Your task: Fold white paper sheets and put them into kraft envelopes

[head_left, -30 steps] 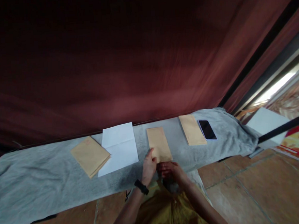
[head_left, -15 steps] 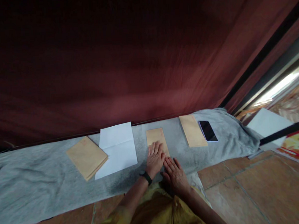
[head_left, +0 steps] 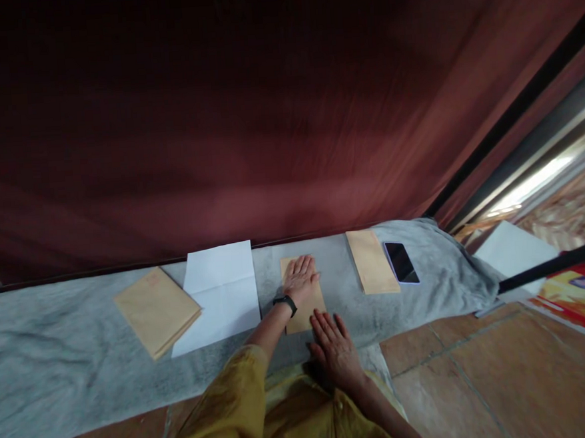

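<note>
A brown paper envelope (head_left: 309, 308) lies flat on the grey cloth in front of me. My left hand (head_left: 301, 277), with a dark band on its wrist, rests flat on the envelope's far half and covers part of it. Its fingers are stretched out. My right hand (head_left: 335, 346) lies flat with fingers spread, its fingertips at the envelope's near right corner. To the left, white sheets of paper (head_left: 222, 294) with a crease across them lie partly under a stack of brown envelopes (head_left: 157, 312). More brown envelopes (head_left: 373, 261) lie to the right.
A smartphone (head_left: 401, 263) lies beside the right-hand envelopes. The grey cloth (head_left: 56, 359) covers a long narrow surface against a dark red drape (head_left: 267, 147). At the right are a black bar (head_left: 556, 264), a red and yellow package (head_left: 583, 295) and the tiled floor (head_left: 492, 358).
My left hand has slid away from me, up to the far part of the envelope. My right hand has shifted slightly nearer to me. The view has moved a little.
</note>
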`<state>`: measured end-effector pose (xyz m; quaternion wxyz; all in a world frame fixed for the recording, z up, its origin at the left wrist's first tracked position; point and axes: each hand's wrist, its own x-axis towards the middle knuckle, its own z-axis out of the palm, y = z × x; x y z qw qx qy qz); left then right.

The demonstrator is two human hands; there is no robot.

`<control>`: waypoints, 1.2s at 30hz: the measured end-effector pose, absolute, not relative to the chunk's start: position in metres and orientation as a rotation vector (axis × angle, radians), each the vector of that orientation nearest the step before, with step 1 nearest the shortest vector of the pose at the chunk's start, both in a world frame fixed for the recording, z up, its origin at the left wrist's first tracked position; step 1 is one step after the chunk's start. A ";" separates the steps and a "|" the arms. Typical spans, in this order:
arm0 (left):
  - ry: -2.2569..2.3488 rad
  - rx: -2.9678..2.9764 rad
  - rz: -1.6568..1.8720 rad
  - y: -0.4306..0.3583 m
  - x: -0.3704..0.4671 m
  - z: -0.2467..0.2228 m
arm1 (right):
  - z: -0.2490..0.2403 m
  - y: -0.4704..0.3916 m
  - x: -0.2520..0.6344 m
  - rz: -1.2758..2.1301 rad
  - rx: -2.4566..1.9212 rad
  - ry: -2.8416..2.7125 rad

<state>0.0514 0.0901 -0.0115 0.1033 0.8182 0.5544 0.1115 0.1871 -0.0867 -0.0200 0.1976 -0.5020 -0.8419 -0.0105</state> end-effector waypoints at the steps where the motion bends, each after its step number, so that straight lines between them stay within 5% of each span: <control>1: 1.617 2.438 0.321 0.086 0.050 -0.013 | -0.020 -0.087 0.187 -0.025 -1.406 -2.358; 24: 1.248 2.863 0.313 -0.065 -0.012 -0.011 | -0.027 -0.089 0.197 0.124 -1.482 -2.268; 36: 1.274 2.860 0.260 -0.068 -0.014 -0.012 | -0.019 0.023 0.155 0.171 -1.533 -2.373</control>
